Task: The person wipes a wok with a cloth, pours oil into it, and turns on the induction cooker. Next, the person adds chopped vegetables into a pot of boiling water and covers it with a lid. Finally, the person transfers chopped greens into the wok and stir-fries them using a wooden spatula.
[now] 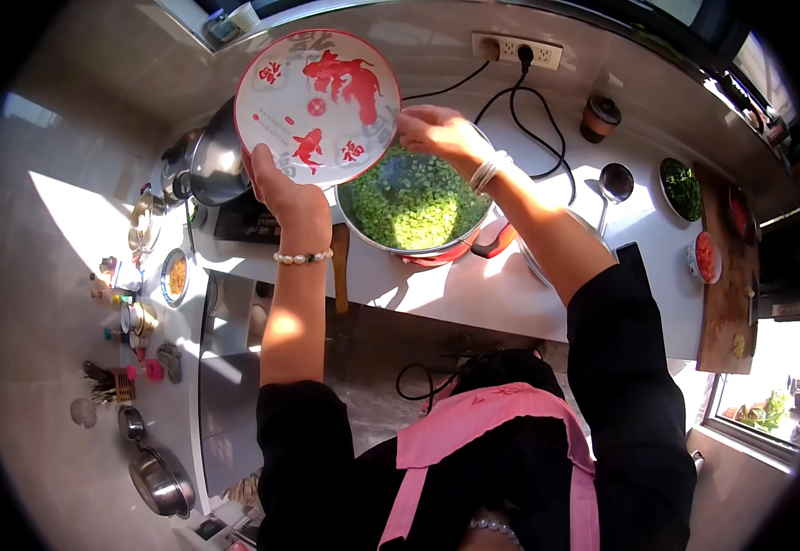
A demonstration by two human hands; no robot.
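Note:
My left hand [280, 188] grips the lower left rim of a white plate [276, 106] with red goldfish and characters on it. The plate is tilted up, its patterned face toward me. At its right rim, my right hand [446, 138] has its fingers closed on the edge; the fingertips are partly hidden. Below both hands stands a red pot [436, 256] with a metal rim, filled with chopped green vegetables [423, 207]. The plate and my right hand cover part of the pot's far side.
Left of the pot are a large metal pot [221, 161] and a wooden spatula [341, 271]. To the right lie a ladle [615, 188], a bowl of greens [682, 190], a bowl of red pieces [704, 257] and a cutting board [730, 312]. A black cord [547, 115] runs behind.

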